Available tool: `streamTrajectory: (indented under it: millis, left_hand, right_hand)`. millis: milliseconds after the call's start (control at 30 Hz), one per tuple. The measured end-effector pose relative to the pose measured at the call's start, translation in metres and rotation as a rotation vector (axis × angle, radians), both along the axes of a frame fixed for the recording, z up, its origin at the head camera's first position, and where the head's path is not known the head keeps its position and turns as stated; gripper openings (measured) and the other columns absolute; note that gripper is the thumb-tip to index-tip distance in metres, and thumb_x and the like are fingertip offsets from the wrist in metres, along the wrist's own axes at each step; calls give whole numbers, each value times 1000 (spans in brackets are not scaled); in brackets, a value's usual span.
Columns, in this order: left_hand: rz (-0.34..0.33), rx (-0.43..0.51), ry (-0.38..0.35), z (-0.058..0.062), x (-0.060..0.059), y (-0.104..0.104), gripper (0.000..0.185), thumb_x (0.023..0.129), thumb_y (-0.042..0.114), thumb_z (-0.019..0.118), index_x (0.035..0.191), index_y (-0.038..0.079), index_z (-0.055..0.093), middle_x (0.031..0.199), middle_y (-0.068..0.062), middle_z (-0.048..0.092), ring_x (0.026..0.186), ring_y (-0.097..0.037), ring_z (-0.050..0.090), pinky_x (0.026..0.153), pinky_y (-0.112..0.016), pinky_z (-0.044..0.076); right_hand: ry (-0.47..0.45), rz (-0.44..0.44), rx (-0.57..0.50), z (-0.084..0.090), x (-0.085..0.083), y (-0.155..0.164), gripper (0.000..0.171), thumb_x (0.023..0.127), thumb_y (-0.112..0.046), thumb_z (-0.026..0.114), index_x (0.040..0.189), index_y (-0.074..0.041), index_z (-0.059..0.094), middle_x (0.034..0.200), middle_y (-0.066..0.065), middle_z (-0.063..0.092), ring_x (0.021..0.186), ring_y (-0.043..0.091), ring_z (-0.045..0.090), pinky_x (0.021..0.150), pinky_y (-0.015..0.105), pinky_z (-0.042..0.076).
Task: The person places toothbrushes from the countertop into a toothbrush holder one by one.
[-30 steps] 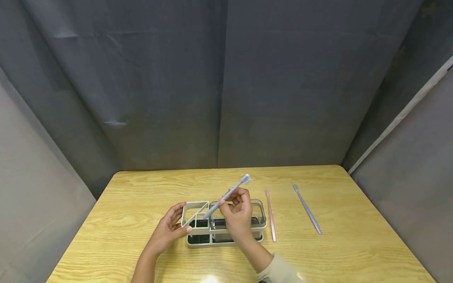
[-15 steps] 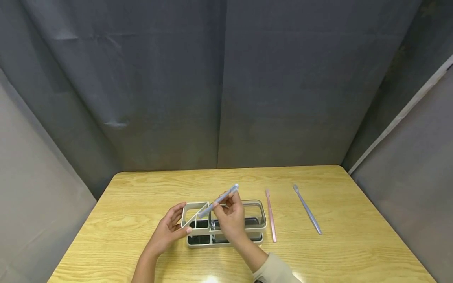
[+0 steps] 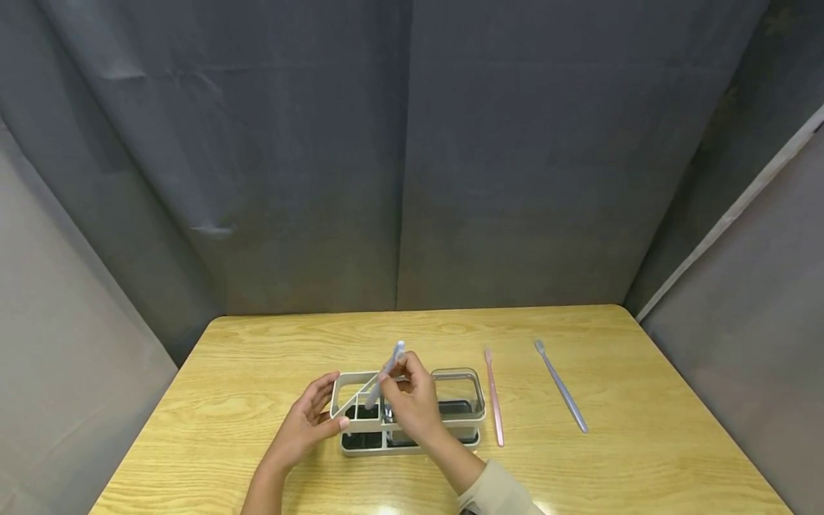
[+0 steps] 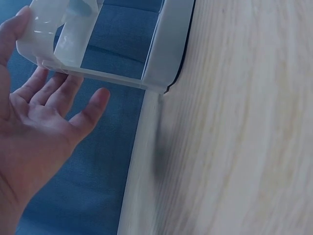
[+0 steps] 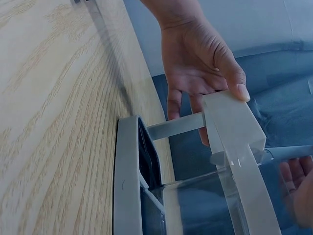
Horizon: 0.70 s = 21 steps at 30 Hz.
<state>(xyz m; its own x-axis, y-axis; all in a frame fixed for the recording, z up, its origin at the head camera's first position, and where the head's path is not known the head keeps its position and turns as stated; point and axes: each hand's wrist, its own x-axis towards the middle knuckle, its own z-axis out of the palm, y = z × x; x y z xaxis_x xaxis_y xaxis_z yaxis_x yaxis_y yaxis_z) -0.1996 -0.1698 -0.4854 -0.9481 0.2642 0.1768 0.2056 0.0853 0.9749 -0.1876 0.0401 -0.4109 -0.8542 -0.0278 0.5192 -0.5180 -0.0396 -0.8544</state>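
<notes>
A two-tier off-white toothbrush holder [image 3: 463, 420] with divided openings stands on the table. My left hand [image 3: 309, 425] grips its left end, thumb at the front of the upper rim and fingers round the back. Between thumb and fingers, my right hand [image 3: 412, 404] pinches a light blue toothbrush [image 3: 395, 355], bristle end up and tilted. Its handle end dips into a small opening near the diagonal divider. In the right wrist view, the handle's end [image 5: 218, 158] shows below the upper frame [image 5: 239, 166]. A clear cup [image 3: 475, 390] sits in the holder's right part.
To the holder's right, a pink toothbrush [image 3: 493, 400] lies on the wood-grain table [image 3: 644, 429]. Farther right lies a blue toothbrush [image 3: 562, 386], slanting. Dark grey curtains [image 3: 309, 179] hang behind the table.
My right hand has moved left and turned the toothbrush more upright, lowering its handle end into the holder's opening. My left hand keeps its grip on the holder.
</notes>
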Motion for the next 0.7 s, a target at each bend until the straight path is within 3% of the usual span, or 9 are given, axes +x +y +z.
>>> streamTrajectory:
  millis: [233, 500, 700]
  left_hand:
    - [-15, 3, 11, 1, 2, 0, 72, 79, 6, 73, 140, 9, 36, 142, -16, 38, 130, -35, 32, 97, -53, 34]
    - [-6, 2, -4, 2, 2, 0, 71, 79, 7, 73, 140, 11, 36, 143, -14, 37, 130, -34, 31, 98, -56, 31]
    - [5, -9, 1, 1, 1, 1, 72, 79, 7, 73, 140, 11, 36, 143, -14, 37, 130, -35, 32, 97, -56, 32]
  right_hand:
    - [-53, 22, 86, 8, 5, 2, 10, 80, 13, 58, 86, 7, 52, 84, 18, 58, 78, 23, 55, 64, 32, 50]
    - [-131, 54, 138, 9, 3, 4, 12, 81, 11, 59, 90, 6, 53, 85, 20, 57, 78, 23, 54, 62, 27, 47]
    - [-180, 44, 206, -6, -9, 5, 10, 82, 7, 62, 91, 3, 58, 82, 10, 58, 76, 23, 55, 61, 25, 48]
